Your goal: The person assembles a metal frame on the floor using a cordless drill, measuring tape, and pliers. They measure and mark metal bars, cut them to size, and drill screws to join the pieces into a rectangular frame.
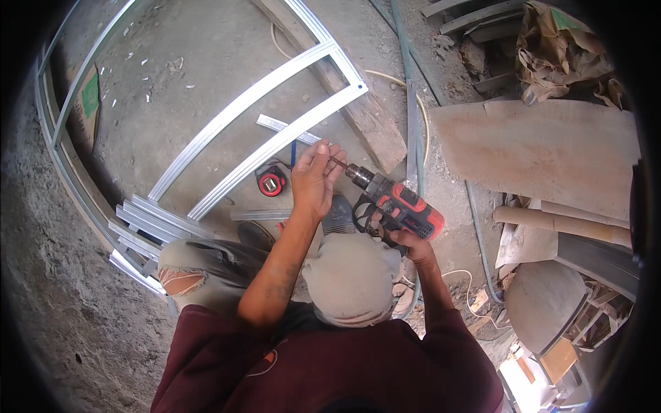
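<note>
My right hand [406, 241] is wrapped round the handle of a red and black cordless drill [403, 206]. The drill's chuck points up and left, and a thin bit [338, 162] runs out of it to my left hand [315, 175]. The fingers of that left hand are drawn together at the bit's tip; whatever small thing they pinch is hidden. Just beyond them is a light metal frame of silvery channels [275, 143], with a short channel piece [272, 123] beneath it. A red and black tape measure [270, 181] lies left of my left hand.
A wooden beam [375, 134] lies on the floor under the frame's corner. Several cut channels [155, 224] are stacked by my left knee. Long pipes and a cream cable [425, 131] cross the floor at right. Brown sheet material [537, 144] and crumpled paper [561, 51] fill the right side.
</note>
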A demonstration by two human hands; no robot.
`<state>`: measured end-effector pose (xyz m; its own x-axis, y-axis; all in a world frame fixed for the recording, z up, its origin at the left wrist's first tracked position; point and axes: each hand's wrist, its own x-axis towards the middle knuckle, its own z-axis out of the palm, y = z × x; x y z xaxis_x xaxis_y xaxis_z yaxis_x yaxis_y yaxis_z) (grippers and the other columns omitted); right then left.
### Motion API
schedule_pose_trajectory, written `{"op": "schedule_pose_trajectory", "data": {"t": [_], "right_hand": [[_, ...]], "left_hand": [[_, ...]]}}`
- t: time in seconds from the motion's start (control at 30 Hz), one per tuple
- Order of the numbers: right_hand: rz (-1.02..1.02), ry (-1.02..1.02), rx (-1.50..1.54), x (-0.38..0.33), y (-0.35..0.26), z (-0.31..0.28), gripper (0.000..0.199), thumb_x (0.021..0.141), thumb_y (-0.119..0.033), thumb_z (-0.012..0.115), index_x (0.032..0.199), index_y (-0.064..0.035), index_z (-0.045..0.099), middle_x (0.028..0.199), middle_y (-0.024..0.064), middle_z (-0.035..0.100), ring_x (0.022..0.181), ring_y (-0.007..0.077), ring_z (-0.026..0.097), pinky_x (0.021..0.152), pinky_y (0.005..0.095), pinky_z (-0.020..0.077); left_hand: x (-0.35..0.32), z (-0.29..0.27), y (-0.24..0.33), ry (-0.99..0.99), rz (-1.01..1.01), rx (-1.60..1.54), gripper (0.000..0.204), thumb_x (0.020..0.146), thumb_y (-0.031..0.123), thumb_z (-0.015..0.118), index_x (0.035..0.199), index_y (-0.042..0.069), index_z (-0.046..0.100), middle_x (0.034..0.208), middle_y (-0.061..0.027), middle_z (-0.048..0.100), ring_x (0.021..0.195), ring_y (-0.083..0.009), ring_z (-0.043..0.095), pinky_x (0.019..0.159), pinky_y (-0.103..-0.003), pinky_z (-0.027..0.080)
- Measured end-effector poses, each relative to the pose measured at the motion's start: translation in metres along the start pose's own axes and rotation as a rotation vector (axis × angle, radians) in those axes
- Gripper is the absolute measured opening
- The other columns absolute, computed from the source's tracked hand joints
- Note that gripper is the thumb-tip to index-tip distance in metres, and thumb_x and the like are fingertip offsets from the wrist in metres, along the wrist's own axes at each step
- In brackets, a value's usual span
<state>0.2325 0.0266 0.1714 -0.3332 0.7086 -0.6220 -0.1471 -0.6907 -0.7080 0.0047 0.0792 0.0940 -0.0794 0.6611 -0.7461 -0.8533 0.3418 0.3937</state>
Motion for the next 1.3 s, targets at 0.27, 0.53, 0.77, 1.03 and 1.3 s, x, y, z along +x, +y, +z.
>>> {"op": "schedule_pose_trajectory", "data": {"t": [0.27, 0.53, 0.77, 1.03, 1.3], "right_hand": [[-0.100, 0.015, 0.092, 0.037, 0.047, -0.001, 0.061, 0.070, -0.020, 0.075, 0.124, 0.0012, 0.059, 0.101, 0.0104, 0.067, 0.083, 0.0190, 0.065, 0.074, 0.0304, 0.0533], [-0.055, -0.072, 0.246, 0.032, 0.069, -0.024, 0.059, 0.074, -0.016, 0.074, 0.128, 0.0024, 0.058, 0.102, 0.0118, 0.069, 0.082, 0.0175, 0.068, 0.065, 0.0263, 0.0560], [-0.149, -0.068, 0.196, 0.033, 0.067, -0.038, 0.063, 0.069, -0.017, 0.076, 0.127, 0.0028, 0.058, 0.110, 0.0137, 0.069, 0.087, 0.0189, 0.068, 0.074, 0.0301, 0.0567], [-0.326, -0.214, 0.345, 0.053, 0.035, -0.032, 0.064, 0.070, -0.019, 0.076, 0.125, 0.0077, 0.056, 0.112, 0.0172, 0.065, 0.082, 0.0230, 0.068, 0.069, 0.0320, 0.0585], [-0.341, -0.233, 0.386, 0.031, 0.025, -0.045, 0.071, 0.069, -0.015, 0.077, 0.130, 0.0082, 0.048, 0.107, 0.0209, 0.063, 0.079, 0.0269, 0.067, 0.063, 0.0345, 0.0589]], "left_hand": [[0.022, -0.019, -0.001, -0.139, 0.091, -0.050, 0.044, 0.102, 0.020, 0.063, 0.134, -0.006, 0.049, 0.126, -0.0208, 0.061, 0.114, -0.0307, 0.065, 0.099, -0.041, 0.054], [0.010, -0.020, -0.015, -0.160, 0.160, -0.083, 0.042, 0.102, 0.019, 0.062, 0.133, -0.005, 0.048, 0.128, -0.0213, 0.061, 0.119, -0.0328, 0.063, 0.101, -0.042, 0.054], [0.013, -0.012, -0.003, -0.198, 0.146, 0.283, 0.033, 0.101, 0.019, 0.064, 0.124, -0.003, 0.056, 0.117, -0.0179, 0.068, 0.108, -0.0283, 0.069, 0.096, -0.038, 0.057], [0.008, 0.043, 0.014, -0.343, 0.244, 0.275, 0.037, 0.101, 0.022, 0.065, 0.127, -0.002, 0.057, 0.118, -0.0164, 0.068, 0.109, -0.0262, 0.069, 0.094, -0.035, 0.056], [0.023, 0.002, 0.071, 0.063, 0.621, 1.304, 0.051, 0.099, 0.043, 0.061, 0.100, -0.006, 0.070, 0.091, -0.0204, 0.074, 0.088, -0.0288, 0.073, 0.078, -0.041, 0.056]]}}
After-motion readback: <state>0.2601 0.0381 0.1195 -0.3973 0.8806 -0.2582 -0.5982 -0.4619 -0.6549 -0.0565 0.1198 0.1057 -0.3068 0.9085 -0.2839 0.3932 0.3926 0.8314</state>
